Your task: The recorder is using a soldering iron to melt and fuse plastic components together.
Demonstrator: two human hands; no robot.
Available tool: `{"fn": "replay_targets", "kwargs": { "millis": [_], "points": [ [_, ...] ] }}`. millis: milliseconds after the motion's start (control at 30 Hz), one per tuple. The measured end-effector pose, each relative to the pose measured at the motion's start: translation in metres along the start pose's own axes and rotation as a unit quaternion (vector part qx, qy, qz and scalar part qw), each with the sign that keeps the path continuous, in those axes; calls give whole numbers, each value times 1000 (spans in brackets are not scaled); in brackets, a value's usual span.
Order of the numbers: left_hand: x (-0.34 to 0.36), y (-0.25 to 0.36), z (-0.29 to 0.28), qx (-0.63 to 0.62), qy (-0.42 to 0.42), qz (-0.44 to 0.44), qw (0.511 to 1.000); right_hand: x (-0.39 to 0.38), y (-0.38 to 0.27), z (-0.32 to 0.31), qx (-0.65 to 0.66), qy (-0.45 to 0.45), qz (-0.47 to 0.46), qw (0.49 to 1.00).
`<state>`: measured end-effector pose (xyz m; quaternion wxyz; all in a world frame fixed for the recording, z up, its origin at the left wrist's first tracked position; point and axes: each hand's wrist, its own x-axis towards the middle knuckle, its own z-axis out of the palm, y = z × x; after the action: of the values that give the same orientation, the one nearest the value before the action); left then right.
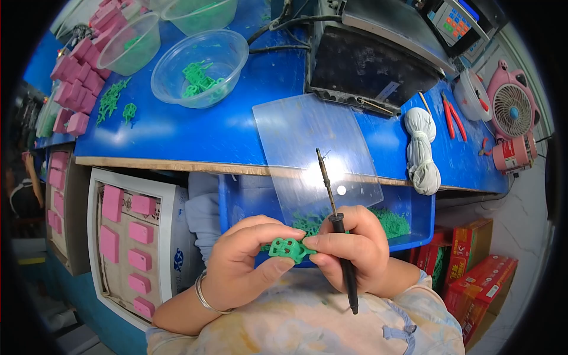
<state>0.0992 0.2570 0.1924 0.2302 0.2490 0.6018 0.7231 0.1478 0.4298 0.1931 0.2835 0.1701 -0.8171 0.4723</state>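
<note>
My left hand, a bangle at its wrist, pinches a small green openwork piece between thumb and fingers, in front of my body. Close beside it, my right hand is closed round a soldering iron with a black handle. Its long, worn metal tip points up and away from me. The right thumb and fingertip also meet at the right end of the green piece. Below and beyond both hands sits a blue tray with green lattice bits in it.
A clear sheet overhangs the blue table. Clear bowls with green pieces stand at the far left, near pink blocks. A bundle of white cord, red-handled pliers and a pink fan are at the right.
</note>
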Motion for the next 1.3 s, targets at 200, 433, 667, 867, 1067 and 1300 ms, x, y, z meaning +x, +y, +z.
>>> {"fn": "replay_targets", "kwargs": {
  "millis": [200, 433, 667, 867, 1067, 1300],
  "points": [
    [27, 15, -39, 328, 165, 172, 914, 4, 2, -7, -11, 1, 14, 1000],
    [117, 72, -97, 507, 287, 268, 768, -3, 8, -12, 5, 39, -22, 999],
    [120, 64, -121, 585, 267, 198, 740, -13, 23, -12, 15, 121, -40, 992],
    [60, 43, -187, 552, 441, 159, 689, -23, 25, -18, 72, 180, 9, 981],
    [58, 25, -211, 667, 324, 70, 667, -17, 16, -10, 96, 145, -7, 985],
    [82, 19, -219, 654, 247, 32, 714, -14, 7, -6, 161, 141, 14, 977]
  ]
}}
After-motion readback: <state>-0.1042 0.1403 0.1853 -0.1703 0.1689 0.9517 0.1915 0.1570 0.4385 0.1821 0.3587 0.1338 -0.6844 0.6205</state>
